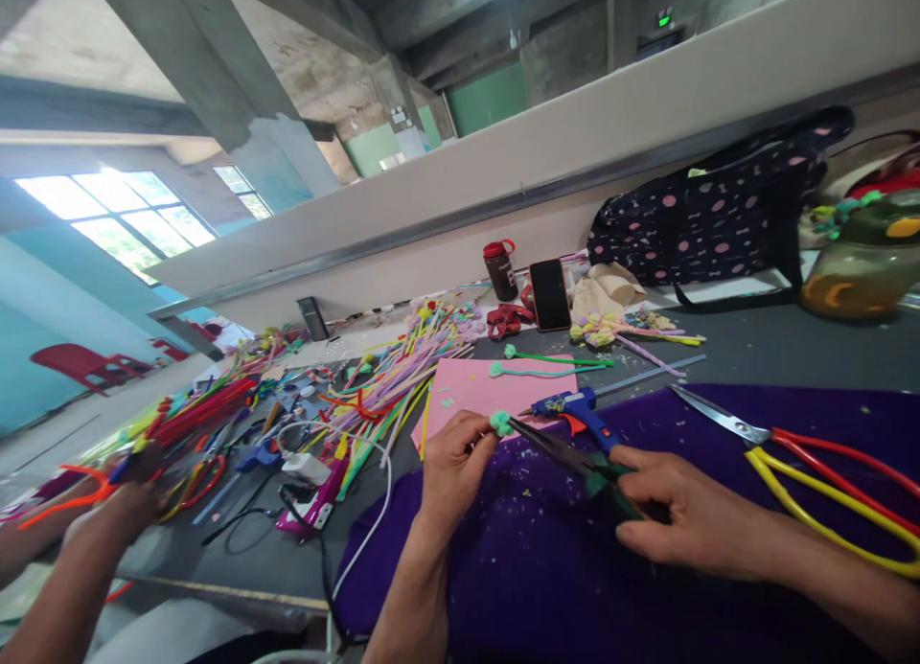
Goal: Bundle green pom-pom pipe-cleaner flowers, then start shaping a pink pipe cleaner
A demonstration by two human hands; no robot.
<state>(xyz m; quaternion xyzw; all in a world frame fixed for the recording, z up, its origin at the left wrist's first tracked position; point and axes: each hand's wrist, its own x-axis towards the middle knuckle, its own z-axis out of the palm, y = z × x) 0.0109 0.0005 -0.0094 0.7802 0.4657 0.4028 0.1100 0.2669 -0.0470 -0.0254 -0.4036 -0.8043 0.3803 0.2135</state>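
The left hand (451, 463) is pinching a green pompom (501, 423) over the purple cloth (546, 568). The right hand (682, 520) is gripping scissors (567, 453), their blades touching it.

The left hand (451, 470) and right hand (686, 522) are bare, as are both forearms (409, 597), uncovered right down to the near edge.

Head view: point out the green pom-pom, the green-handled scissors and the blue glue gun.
green pom-pom (501, 423), head view, its fuzzy middle.
green-handled scissors (557, 448), head view, on the dark blades.
blue glue gun (581, 410), head view, on its body.
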